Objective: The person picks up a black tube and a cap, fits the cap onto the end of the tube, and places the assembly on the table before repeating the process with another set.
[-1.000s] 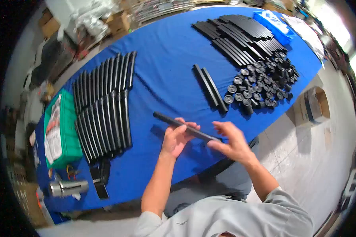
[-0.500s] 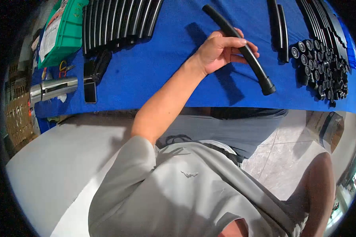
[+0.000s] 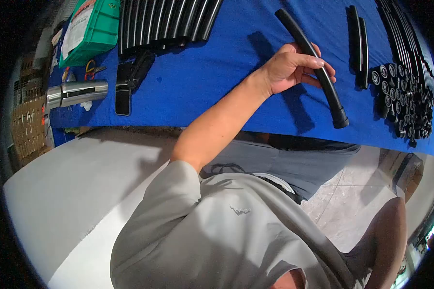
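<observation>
Blue cloth [image 3: 178, 91] spreads beneath my left hand [image 3: 287, 70], which grasps a black tube [image 3: 330, 91]; whether my right hand grips, I cannot tell. Unreadable print marks my grey shirt [image 3: 217, 236] and the paper [image 3: 79, 29] on a green bin [image 3: 103, 36]; tiled floor [image 3: 335, 192] lies below.

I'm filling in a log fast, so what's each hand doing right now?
Left hand: holding a black tube between thumb and fingers.
Right hand: out of view, so its state can't be told.
</observation>
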Tool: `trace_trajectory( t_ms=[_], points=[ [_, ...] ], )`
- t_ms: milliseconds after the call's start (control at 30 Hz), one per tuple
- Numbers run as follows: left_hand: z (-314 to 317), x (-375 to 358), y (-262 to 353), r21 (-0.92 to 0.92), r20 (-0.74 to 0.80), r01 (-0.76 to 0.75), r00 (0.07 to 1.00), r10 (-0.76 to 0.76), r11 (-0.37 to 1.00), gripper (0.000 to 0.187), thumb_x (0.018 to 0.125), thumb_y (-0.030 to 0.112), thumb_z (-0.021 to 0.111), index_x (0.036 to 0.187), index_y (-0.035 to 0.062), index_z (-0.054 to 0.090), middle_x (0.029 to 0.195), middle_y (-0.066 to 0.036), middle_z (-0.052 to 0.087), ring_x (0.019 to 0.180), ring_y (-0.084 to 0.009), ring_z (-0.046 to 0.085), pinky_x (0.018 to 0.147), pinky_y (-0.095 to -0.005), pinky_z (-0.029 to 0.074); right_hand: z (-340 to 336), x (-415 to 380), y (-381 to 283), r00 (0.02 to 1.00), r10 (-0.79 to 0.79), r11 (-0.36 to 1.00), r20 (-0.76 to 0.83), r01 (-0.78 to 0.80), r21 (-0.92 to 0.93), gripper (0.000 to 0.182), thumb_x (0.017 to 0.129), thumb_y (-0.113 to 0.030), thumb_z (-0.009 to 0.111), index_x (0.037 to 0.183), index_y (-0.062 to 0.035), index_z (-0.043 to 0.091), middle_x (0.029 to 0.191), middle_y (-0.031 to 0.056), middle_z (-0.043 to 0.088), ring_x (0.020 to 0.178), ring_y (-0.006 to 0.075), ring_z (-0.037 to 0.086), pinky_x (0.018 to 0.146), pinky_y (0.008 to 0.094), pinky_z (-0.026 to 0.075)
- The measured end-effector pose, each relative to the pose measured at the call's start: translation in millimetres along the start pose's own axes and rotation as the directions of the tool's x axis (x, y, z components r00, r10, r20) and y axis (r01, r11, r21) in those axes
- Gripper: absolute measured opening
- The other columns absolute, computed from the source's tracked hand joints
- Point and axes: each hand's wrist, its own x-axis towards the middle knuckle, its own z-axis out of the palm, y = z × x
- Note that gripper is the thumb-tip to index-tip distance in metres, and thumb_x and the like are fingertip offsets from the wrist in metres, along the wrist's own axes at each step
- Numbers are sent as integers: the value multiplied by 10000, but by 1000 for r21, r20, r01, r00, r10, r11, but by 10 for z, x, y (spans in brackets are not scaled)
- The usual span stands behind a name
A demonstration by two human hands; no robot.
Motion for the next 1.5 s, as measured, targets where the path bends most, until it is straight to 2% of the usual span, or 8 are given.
trace_trajectory(
  t_ms=[633,767,833,933,1067,1233,1333,1500],
  points=[
    [-18,-4,-27,-30,7,14,1000,-14,999,161,905,61,660,1056,81,607,1073,-239,718,1060,-400,704,904,-551,585,20,-10,2,998,-44,997,-52,40,-60,460,944,-275,615,1270,44,560,1216,207,631,977,248,661,782,368,570],
    [45,-1,40,27,-35,32,999,-31,999,191,883,80,663,1049,82,569,1098,-233,707,1086,-399,688,932,-563,573,-115,-188,-81,976,-32,977,-217,-15,-211,473,952,-277,605,1293,45,547,1234,214,627,986,251,662,785,373,575],
    [27,13,48,-23,-3,33,999,-33,999,204,892,81,654,1065,85,544,1112,-232,702,1099,-406,681,934,-556,570,-21,-475,-108,868,57,913,-493,-245,-326,479,956,-278,600,1305,45,541,1243,218,625,990,253,663,787,376,577],
    [-11,-13,77,-55,22,-4,1000,5,998,208,921,78,639,1104,87,540,1124,-230,694,1123,-415,666,975,-553,550,413,-758,183,459,408,675,-789,-734,-79,489,961,-279,592,1322,46,531,1257,224,623,997,255,664,790,380,580],
    [-88,-9,117,-73,25,-114,993,116,991,239,941,57,620,1171,84,562,1134,-223,690,1140,-411,655,1001,-549,541,978,-1030,872,92,975,200,-200,-757,623,471,996,-150,591,1429,-4,475,1256,144,622,1042,189,636,833,342,573],
    [-109,-24,113,-105,-30,-158,987,155,982,259,929,44,629,1179,66,566,1137,-232,686,1130,-396,661,1018,-534,538,1290,-1114,1018,48,999,36,-10,-589,808,394,1030,-252,588,1302,33,577,1022,91,669,801,108,641,677,243,530],
    [-63,11,99,-94,-13,-166,986,165,982,242,927,39,631,1160,62,567,1129,-223,695,1099,-377,676,1033,-521,537,1279,-1069,1040,62,991,133,-119,-559,818,398,991,-281,661,1250,18,616,881,48,675,753,79,628,646,235,514],
    [-43,-10,85,-13,-30,-146,989,145,989,250,920,27,641,1154,67,563,1124,-226,697,1089,-382,683,996,-520,564,1216,-997,1029,37,997,68,-70,-851,521,425,903,-312,763,1181,-8,659,730,41,641,671,109,624,585,278,488]
  ],
)
